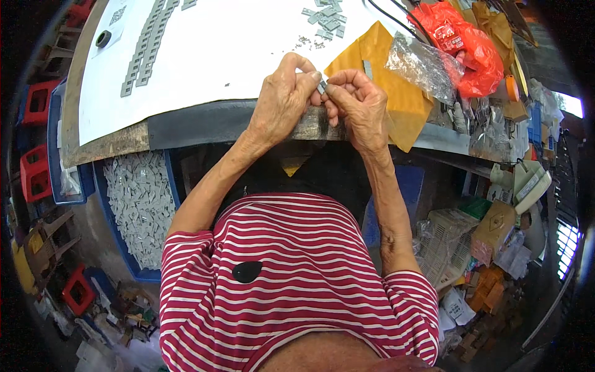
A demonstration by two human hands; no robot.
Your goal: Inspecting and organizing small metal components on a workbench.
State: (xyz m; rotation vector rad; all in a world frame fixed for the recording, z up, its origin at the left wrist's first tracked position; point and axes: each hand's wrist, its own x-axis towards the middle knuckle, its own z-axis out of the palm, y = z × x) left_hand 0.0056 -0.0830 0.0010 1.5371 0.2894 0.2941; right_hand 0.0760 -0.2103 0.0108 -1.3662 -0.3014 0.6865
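A worker in a short-sleeved shirt (297,279) of red and white horizontal stripes, a small black teardrop-shaped patch (247,271) on its front; both forearms are bare.

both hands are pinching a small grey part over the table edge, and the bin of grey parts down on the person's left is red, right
Not quite: the bin of grey parts is blue, not red. The rest holds: in the head view the left hand and right hand pinch a small grey part over the table edge.
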